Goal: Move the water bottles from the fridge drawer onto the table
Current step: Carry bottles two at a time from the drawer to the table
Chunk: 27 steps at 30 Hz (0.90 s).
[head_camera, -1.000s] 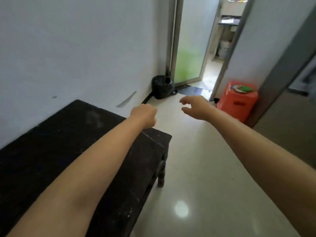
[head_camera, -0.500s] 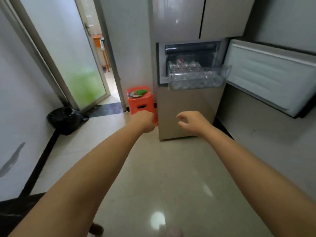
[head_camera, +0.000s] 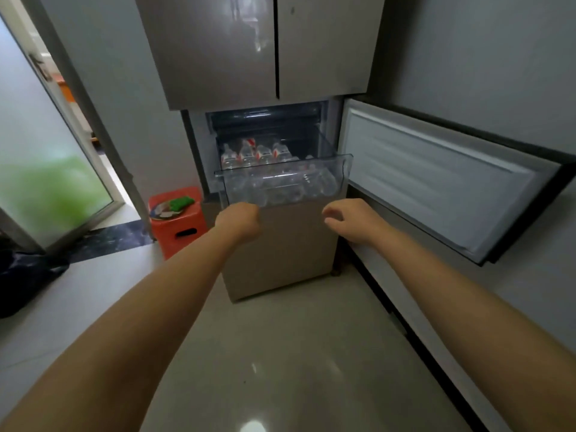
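A clear plastic fridge drawer (head_camera: 344, 165) stands pulled out of the grey fridge (head_camera: 218, 51). Several water bottles (head_camera: 265, 155) with red and white labels lie inside it. My left hand (head_camera: 238, 220) is curled into a fist and holds nothing, just below the drawer's left front corner. My right hand (head_camera: 352, 221) hangs with loosely curled fingers and is empty, below the drawer's right front corner. Neither hand touches the drawer. The table is out of view.
The lower fridge door (head_camera: 436, 182) swings wide open to the right. An orange stool (head_camera: 177, 222) with a plate and a green item stands left of the fridge. A frosted glass door (head_camera: 46, 169) and a dark bag (head_camera: 25, 279) are at far left. Glossy tile floor lies below.
My view has swung from the black table to the fridge and then come closer to it. Both arms stay stretched forward, and the hands now sit just under the drawer.
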Tool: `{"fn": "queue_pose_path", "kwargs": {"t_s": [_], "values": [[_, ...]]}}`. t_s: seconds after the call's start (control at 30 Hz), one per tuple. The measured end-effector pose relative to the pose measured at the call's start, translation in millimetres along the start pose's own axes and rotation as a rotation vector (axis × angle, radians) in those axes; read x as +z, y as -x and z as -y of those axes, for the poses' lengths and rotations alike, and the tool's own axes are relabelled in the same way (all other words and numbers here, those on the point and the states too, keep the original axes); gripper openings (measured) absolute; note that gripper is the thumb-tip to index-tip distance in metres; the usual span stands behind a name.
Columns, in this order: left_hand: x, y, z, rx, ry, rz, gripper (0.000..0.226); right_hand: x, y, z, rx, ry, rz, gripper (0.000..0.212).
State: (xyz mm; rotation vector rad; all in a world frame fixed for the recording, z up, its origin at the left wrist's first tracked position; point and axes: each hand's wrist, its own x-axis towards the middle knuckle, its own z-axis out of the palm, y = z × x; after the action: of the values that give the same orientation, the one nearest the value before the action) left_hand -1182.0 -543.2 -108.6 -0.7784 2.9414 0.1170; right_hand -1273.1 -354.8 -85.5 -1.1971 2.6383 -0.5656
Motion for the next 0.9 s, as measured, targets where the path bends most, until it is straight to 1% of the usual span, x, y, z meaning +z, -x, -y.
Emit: {"fn": "queue_pose_path", "kwargs": {"t_s": [0.07, 0.17, 0.3, 0.4, 0.53, 0.63, 0.77, 0.9], "values": [[-4, -32, -11, 0.008, 0.0, -0.005, 0.02, -13, -27, -19, 0.012, 0.018, 0.012, 0.036], [-6, -79, -22, -0.008, 0.031, -0.012, 0.027, -29, -74, -41, -0.005, 0.009, -0.004, 0.034], [0, -142, -36, -0.046, 0.053, -0.027, 0.026, -40, -140, -75, -0.049, -0.013, -0.016, 0.031], [-3, -182, -43, -0.095, 0.086, -0.037, 0.026, -45, -187, -98, -0.08, -0.049, 0.017, 0.029], [-3, -234, -43, -0.176, 0.157, -0.108, 0.025, -43, -257, -123, -0.098, -0.106, 0.027, 0.029], [-1, -267, -36, -0.217, 0.164, -0.146, 0.025, -35, -304, -129, -0.091, -0.153, 0.042, 0.028], [-2, -311, -10, -0.28, 0.19, -0.177, 0.027, -21, -367, -123, -0.091, -0.21, 0.095, 0.026], [-1, -358, 21, -0.275, 0.198, -0.09, 0.032, -2, -432, -112, -0.033, -0.258, 0.176, 0.026]]}}
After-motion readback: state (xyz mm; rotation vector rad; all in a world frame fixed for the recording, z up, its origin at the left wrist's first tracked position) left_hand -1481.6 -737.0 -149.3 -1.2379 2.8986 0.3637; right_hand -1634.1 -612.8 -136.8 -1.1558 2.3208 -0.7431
